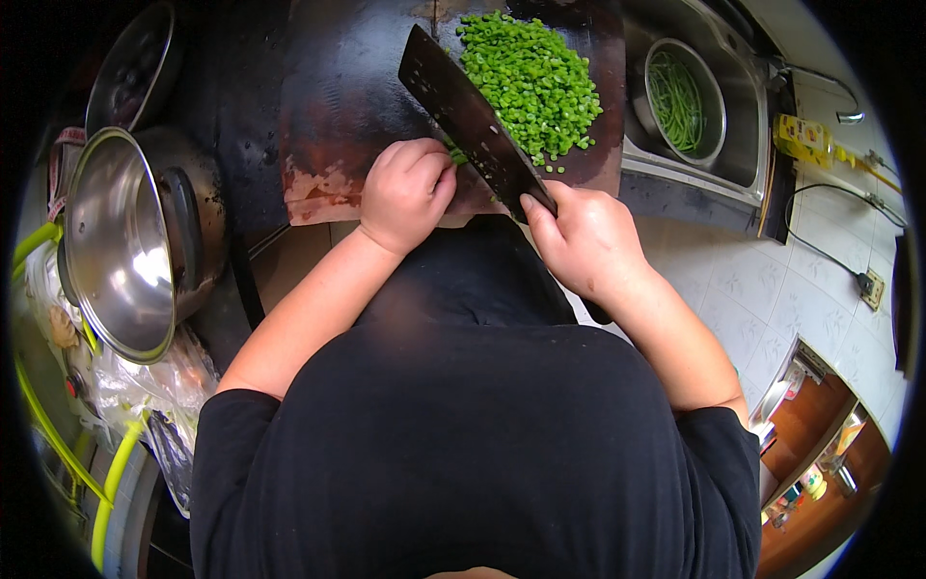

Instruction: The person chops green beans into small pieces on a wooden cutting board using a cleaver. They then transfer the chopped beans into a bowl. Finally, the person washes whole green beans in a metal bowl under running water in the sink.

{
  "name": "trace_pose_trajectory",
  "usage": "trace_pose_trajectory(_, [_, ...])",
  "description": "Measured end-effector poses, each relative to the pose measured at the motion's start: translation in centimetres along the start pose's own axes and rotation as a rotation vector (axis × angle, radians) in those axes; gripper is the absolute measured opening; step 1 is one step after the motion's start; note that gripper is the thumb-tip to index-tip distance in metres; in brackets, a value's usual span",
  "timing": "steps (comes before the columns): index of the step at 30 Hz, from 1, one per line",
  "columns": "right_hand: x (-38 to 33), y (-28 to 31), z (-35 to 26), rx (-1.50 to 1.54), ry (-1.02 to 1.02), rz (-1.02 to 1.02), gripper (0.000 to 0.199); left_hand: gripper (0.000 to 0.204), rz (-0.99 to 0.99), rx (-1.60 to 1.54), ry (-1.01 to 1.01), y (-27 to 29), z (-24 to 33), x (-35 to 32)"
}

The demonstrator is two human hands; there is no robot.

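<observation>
My right hand (pixel 586 236) grips the handle of a cleaver (pixel 473 116), its wide dark blade slanting up and left over the cutting board (pixel 338 106). Small pale bits stick to the blade. Close against the blade's left side, my left hand (pixel 407 193) rests at the board's near edge with fingers curled. A bit of green shows between those fingers and the blade, apparently the ends of green beans; the rest is hidden. To the right of the blade lies a heap of chopped green beans (pixel 540 87), with a few loose pieces at its near side.
Right of the board, a metal sink (pixel 743 145) holds a pot (pixel 716 106) of long green beans (pixel 675 101). A yellow-labelled bottle (pixel 805 141) stands beyond it. At left are a large steel pot (pixel 121 241), a dark pan (pixel 135 63) and plastic bags (pixel 145 386).
</observation>
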State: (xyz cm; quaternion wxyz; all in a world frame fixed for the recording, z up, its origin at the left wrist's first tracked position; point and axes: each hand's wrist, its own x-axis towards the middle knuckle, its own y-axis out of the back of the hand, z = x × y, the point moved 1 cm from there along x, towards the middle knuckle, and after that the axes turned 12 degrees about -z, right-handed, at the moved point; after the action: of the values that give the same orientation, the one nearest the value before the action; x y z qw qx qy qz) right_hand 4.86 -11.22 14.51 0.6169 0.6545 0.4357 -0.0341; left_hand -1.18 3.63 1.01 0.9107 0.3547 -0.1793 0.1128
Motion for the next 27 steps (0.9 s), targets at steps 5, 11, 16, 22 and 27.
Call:
trace_pose_trajectory(5, [1.9,-0.4,-1.1,-0.041,-0.031,-0.029,0.029,0.008,-0.002,-0.002,0.005,-0.2,-0.1,0.1])
trace_pose_trajectory(11, [1.4,-0.3,1.8,0.101,-0.054,0.020,0.031,0.011,0.026,0.001,-0.012,-0.3,0.0,-0.2])
trace_pose_trajectory(16, [0.4,0.4,1.0,0.039,-0.019,-0.005,0.028,0.013,0.038,-0.148,0.093,0.4,0.2,0.1])
trace_pose_trajectory(22, [0.3,0.4,1.0,0.049,-0.001,-0.041,0.028,0.011,-0.021,0.060,-0.001,1.5,-1.4,1.5])
trace_pose_trajectory(27, [0.9,0.7,1.0,0.051,0.000,-0.071,0.029,0.013,-0.160,0.114,-0.024,1.7,-2.2,1.9])
